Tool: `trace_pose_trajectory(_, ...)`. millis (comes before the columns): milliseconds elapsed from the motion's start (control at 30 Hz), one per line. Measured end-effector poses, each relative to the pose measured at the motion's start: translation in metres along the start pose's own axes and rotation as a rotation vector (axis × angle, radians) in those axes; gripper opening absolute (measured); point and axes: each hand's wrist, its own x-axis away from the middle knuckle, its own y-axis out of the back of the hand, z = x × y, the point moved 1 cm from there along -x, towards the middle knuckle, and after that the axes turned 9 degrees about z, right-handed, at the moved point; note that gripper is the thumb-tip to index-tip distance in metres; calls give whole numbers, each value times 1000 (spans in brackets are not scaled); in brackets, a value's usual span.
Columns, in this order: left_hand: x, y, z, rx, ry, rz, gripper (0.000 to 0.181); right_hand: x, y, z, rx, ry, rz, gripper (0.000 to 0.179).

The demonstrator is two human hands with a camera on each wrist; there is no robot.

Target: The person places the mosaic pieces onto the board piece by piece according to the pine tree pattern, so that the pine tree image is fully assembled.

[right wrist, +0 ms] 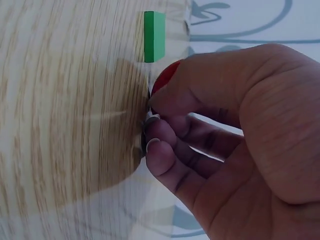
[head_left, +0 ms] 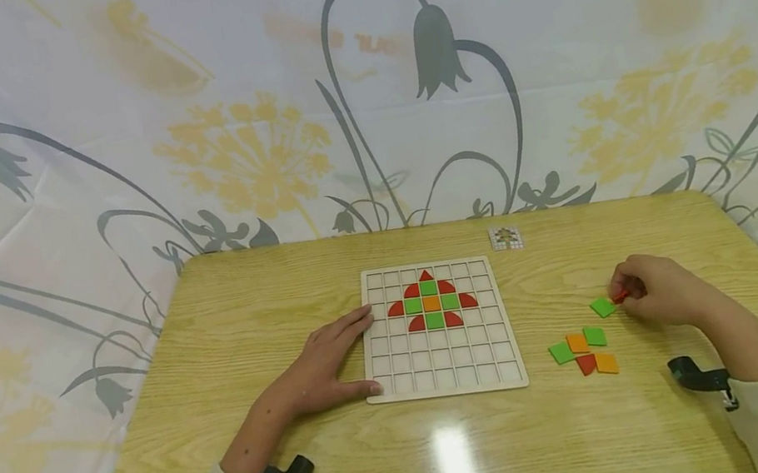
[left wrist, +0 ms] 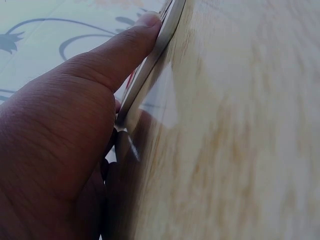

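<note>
Table (head_left: 267, 290): red piece (right wrist: 164, 77) between right fingers (right wrist: 162, 132)

From here I count 1 grid board (head_left: 441, 359), 12 pieces (head_left: 413, 307) on it: 4 green squares (head_left: 434, 320), 1 orange square (head_left: 432, 304), 6 red quarter-rounds (head_left: 446, 286), 1 red triangle (head_left: 426, 275). Loose, board's 3–4 o'clock: 3 green tiles (head_left: 595, 336), 2 orange tiles (head_left: 606, 363), 1 red piece (head_left: 586, 364). 1 red bit (head_left: 621, 297) in right hand (head_left: 658, 291), 3 o'clock. 1 left hand (head_left: 326, 368), 9 o'clock. 1 card (head_left: 505, 238), 1 o'clock.
</note>
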Motion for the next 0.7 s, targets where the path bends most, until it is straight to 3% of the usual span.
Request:
trace_pose_trajectory(300,0,0,0,0,0,1,103,1,2,9,-45,-9,-27,9)
trace_pose_trajectory(700,-1,-1,1,-3,8,3,103,-6,-1,32,-140,156,-113,10)
